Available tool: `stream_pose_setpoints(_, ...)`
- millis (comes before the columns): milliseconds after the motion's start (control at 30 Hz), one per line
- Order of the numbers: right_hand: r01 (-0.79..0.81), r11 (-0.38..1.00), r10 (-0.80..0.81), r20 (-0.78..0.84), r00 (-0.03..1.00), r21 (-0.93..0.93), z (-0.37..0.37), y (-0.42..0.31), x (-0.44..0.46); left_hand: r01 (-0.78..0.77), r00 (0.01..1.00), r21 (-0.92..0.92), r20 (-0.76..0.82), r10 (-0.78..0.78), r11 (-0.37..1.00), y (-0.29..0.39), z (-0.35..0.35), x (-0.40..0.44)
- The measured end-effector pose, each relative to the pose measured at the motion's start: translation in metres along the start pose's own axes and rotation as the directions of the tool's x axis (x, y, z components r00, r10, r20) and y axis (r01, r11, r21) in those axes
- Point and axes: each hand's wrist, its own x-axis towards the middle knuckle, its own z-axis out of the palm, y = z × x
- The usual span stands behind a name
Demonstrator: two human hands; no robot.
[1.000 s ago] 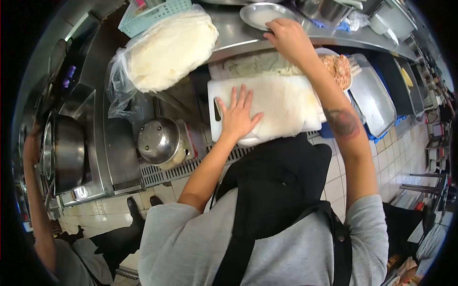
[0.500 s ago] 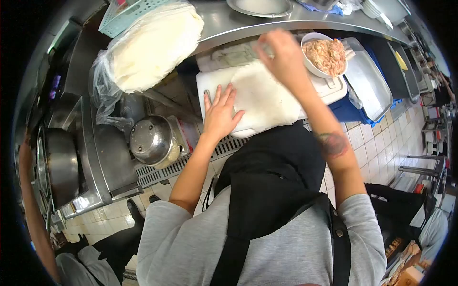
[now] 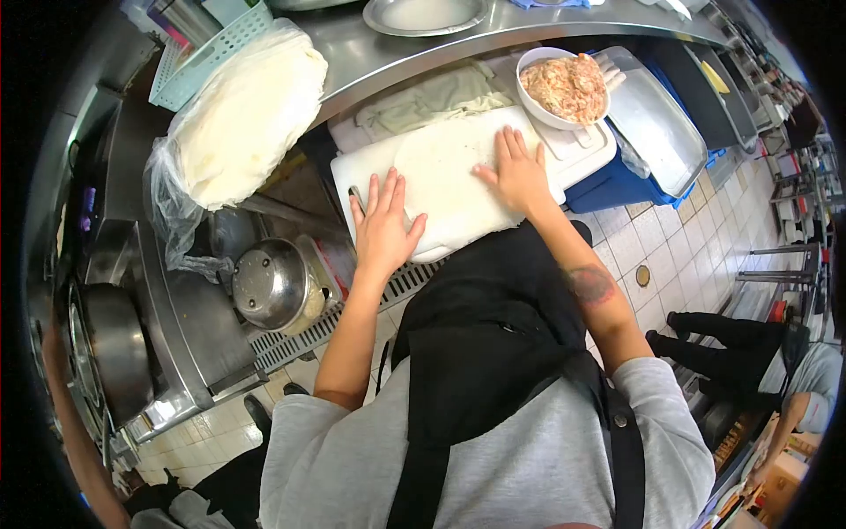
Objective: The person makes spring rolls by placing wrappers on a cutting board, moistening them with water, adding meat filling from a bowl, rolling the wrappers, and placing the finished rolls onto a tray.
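Note:
A thin white round sheet [image 3: 449, 181], like a wrapper or flatbread, lies spread over the white cutting board [image 3: 348, 167]. My left hand [image 3: 383, 225] rests flat with fingers apart at the sheet's left edge, close to the board's handle slot. Flat on the sheet's right side is my right hand [image 3: 518, 176], fingers stretched out. Just beyond it, a white bowl [image 3: 533, 62] of pinkish minced filling [image 3: 568, 88] stands near the board's far right corner. A large stack of similar white sheets [image 3: 251, 115], partly in clear plastic, sits at the upper left.
Behind the board lies a folded pale cloth [image 3: 432, 101]. A metal tray [image 3: 656, 132] rests on a blue bin [image 3: 608, 194] at right. The steel shelf edge [image 3: 388, 66] overhangs the far side. Metal bowl [image 3: 273, 286] stands low left. Other people stand at both sides.
My right hand has come down from above the board's far edge onto the sheet. My left hand stays at the left edge. The head view has shifted.

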Motion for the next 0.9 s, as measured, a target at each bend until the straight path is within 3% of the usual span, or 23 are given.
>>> stream_pose_setpoints(100,0.027,0.999,-0.024,0.086,0.996,-0.032,-0.021,0.008,-0.046,-0.003,1.0,0.002,-0.009,0.004,1.0,0.001,0.003,-0.001)
stream_pose_setpoints(200,-0.086,0.989,0.108,0.186,0.977,-0.124,-0.041,0.013,-0.048,-0.001,1.0,-0.026,-0.002,0.001,1.0,0.0,0.001,-0.004)
stream_pose_setpoints(233,-0.109,0.978,0.135,0.143,0.98,-0.181,-0.051,0.011,-0.041,-0.001,1.0,-0.037,-0.006,0.001,0.999,-0.001,0.003,-0.004)
stream_pose_setpoints(333,0.089,0.994,-0.07,-0.237,0.969,0.07,-0.105,-0.004,0.007,0.018,1.0,-0.09,-0.015,-0.02,0.996,-0.003,0.0,-0.003)
stream_pose_setpoints(400,0.369,0.909,-0.177,-0.621,0.763,0.194,-0.153,-0.041,0.031,-0.013,0.993,-0.312,-0.116,-0.025,0.95,-0.011,0.003,-0.007)
stream_pose_setpoints(433,0.449,0.879,-0.224,-0.693,0.685,0.16,-0.17,-0.056,0.045,-0.004,0.993,-0.315,-0.116,-0.034,0.949,-0.014,0.001,-0.011)
stream_pose_setpoints(533,0.542,0.839,-0.379,-0.664,0.644,0.047,-0.169,-0.073,0.097,-0.025,0.993,-0.305,-0.116,-0.012,0.952,-0.021,-0.006,-0.017)
stream_pose_setpoints(633,0.506,0.861,-0.477,-0.432,0.765,-0.053,-0.153,-0.067,0.137,-0.092,0.989,-0.291,-0.141,0.053,0.952,-0.026,-0.008,-0.025)
stream_pose_setpoints(800,0.572,0.82,-0.491,-0.508,0.708,0.004,-0.156,-0.06,0.151,-0.09,0.983,-0.274,-0.181,0.04,0.957,-0.027,-0.003,-0.025)
stream_pose_setpoints(833,0.545,0.832,-0.498,-0.576,0.648,-0.106,-0.163,-0.067,0.138,-0.086,0.984,-0.275,-0.175,0.038,0.958,-0.026,-0.004,-0.025)
stream_pose_setpoints(900,0.594,0.8,-0.48,-0.685,0.547,-0.086,-0.157,-0.074,0.123,-0.083,0.983,-0.271,-0.179,0.034,0.959,-0.026,-0.003,-0.024)
